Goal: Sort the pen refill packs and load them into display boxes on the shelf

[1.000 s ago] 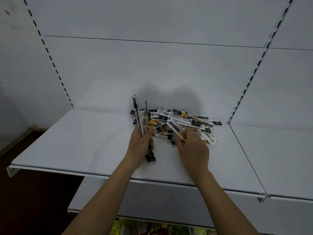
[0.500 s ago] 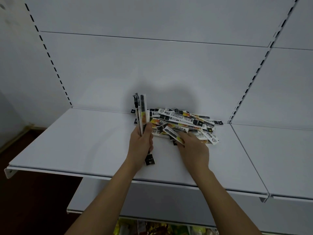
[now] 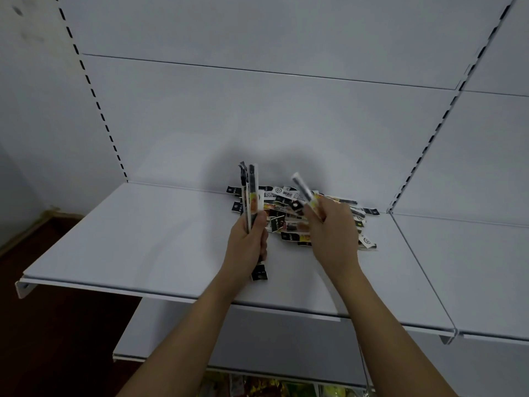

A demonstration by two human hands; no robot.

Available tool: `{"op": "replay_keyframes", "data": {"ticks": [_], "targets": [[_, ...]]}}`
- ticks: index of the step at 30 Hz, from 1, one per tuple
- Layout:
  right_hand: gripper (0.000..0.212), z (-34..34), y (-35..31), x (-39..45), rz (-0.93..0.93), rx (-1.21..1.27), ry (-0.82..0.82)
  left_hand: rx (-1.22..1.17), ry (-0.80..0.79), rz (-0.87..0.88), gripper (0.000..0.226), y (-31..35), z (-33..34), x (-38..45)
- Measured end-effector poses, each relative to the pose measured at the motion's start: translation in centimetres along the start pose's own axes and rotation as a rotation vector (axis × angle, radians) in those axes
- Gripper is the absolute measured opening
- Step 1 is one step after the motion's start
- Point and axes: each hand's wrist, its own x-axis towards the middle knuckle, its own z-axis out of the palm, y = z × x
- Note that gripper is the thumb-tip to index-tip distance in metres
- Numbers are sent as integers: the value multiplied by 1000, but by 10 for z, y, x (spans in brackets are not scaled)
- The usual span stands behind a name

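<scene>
A loose pile of pen refill packs [image 3: 289, 222], white with black and yellow print, lies on the white shelf [image 3: 148, 239] near its back panel. My left hand [image 3: 247, 242] grips a small upright bundle of refill packs [image 3: 250, 193], whose black tag ends stick out below the fist. My right hand [image 3: 332, 233] pinches a single refill pack [image 3: 303, 190], lifted above the pile and tilted up to the left; it is blurred. No display box is in view.
A neighbouring shelf section [image 3: 469, 267] adjoins on the right, divided by a slotted upright [image 3: 429, 144]. A lower shelf [image 3: 229, 339] sits beneath, with colourful packaged goods [image 3: 257, 388] under it. Dark floor [image 3: 57, 325] lies to the left.
My right hand has lifted one refill pack off the pile and raised it, tilted toward the left hand's bundle. My left hand keeps its bundle upright in nearly the same place.
</scene>
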Motion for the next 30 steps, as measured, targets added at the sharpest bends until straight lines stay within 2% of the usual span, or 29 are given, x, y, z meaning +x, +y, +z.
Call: {"op": "replay_keyframes", "data": {"ticks": [2,4,8,10,13,18,20,22,25,28,30], "targets": [[16,-3,-12,0,30,21,85,-1,4,11,26,0,0,0],[15,-9,-25,-1,20,87,137,39,19,47,29,-1,0,0],[7,-23,-51,-2,91,347,187,79,90,154,23,2,-1,-1],[19,-32,-63,-2,148,523,217,128,108,205,19,10,-4,0],[25,-34,-67,-4,217,733,163,183,57,253,21,19,-7,0],[17,-7,-44,-30,307,765,-21,404,-141,126,19,3,-9,-7],[21,-4,-39,-38,352,735,-93,415,-139,112,15,1,-8,-5],[24,-5,-38,-40,374,746,-148,331,-73,79,14,5,-10,-4],[26,-9,-41,-37,362,739,-69,212,-45,44,18,11,-13,-5],[25,-13,-46,-40,353,775,115,258,-114,58,15,12,-18,-10],[22,-12,-50,-48,363,770,150,308,-163,66,11,11,-20,-14]]}}
